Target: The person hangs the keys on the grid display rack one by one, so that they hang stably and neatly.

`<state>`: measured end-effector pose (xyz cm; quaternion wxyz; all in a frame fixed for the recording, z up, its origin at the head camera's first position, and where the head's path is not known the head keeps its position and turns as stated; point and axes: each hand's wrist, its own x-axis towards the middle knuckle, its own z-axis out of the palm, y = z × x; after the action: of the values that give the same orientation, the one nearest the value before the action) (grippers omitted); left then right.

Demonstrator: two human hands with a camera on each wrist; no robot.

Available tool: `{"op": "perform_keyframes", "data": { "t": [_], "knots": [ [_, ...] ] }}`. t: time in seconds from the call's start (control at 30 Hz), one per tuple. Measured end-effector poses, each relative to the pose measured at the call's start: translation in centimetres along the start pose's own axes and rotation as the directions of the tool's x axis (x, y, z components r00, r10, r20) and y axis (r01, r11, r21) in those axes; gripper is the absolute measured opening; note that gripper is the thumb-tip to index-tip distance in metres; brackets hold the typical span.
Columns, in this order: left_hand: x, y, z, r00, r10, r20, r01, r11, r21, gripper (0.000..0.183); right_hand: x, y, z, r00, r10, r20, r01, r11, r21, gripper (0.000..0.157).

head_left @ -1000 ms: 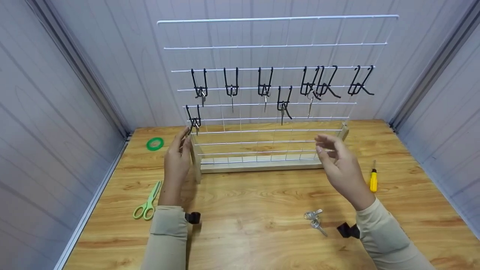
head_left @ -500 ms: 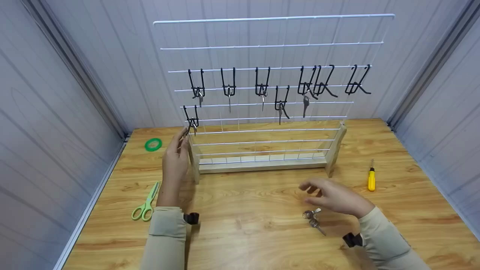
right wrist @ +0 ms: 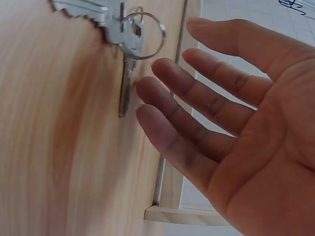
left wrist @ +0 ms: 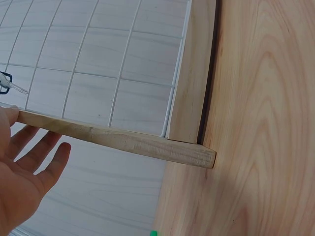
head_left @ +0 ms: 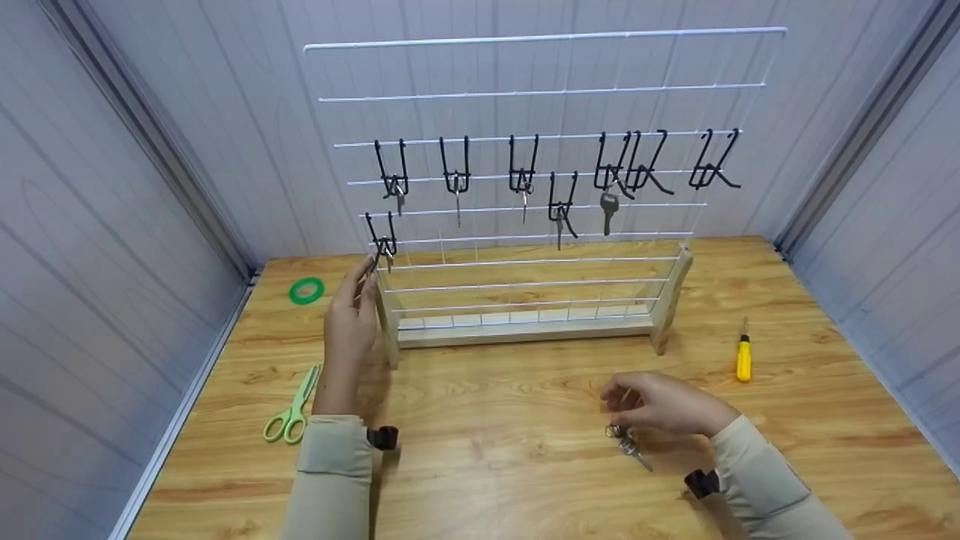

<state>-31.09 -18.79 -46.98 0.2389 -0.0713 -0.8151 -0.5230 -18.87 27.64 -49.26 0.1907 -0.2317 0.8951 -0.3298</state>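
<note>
My left hand (head_left: 351, 322) holds the upper end of the wooden side post (left wrist: 138, 145) of a white wire grid rack (head_left: 525, 337), thumb on one side and fingers on the other. Several black hooks (head_left: 456, 161) hang on the grid, most with a key on them; one hanging key (head_left: 609, 214) shows its flat face. Low over the table, my right hand (head_left: 664, 401) has its fingers loosely bent around nothing. Just beside and below its fingertips lie loose keys (head_left: 636, 455) with a split ring (right wrist: 163, 37), partly hidden by the hand in the head view.
Green scissors (head_left: 294, 412) and a roll of green tape (head_left: 306, 290) lie at the left. A yellow screwdriver (head_left: 743, 360) lies at the right. Pale panel walls (head_left: 150, 187) surround the wooden table (head_left: 495, 450) at the back and sides.
My right hand has come down from the rack's right side to the loose keys. The key on the right-hand hook has turned its face forward. My left hand stays at the post.
</note>
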Motion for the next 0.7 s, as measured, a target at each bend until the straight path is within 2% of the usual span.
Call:
{"op": "perform_keyframes", "data": {
  "t": [0.27,0.57,0.7],
  "knots": [
    [0.0,0.2,0.0,1.000,-0.012,0.010,0.011,1.000,0.011,0.040,-0.3,-0.1,0.3,0.999,0.036,0.019,-0.036,0.999,0.010,0.030],
    [-0.2,0.5,-0.3,0.999,-0.043,0.025,0.042,0.999,0.019,0.041,-0.1,-0.6,1.2,0.998,0.059,-0.017,-0.061,0.993,-0.101,0.026],
    [-0.1,0.6,-0.2,0.999,-0.041,0.025,0.041,0.999,0.019,0.040,0.0,-0.7,1.6,0.997,0.064,-0.034,-0.067,0.992,-0.108,0.026]
  ]
}}
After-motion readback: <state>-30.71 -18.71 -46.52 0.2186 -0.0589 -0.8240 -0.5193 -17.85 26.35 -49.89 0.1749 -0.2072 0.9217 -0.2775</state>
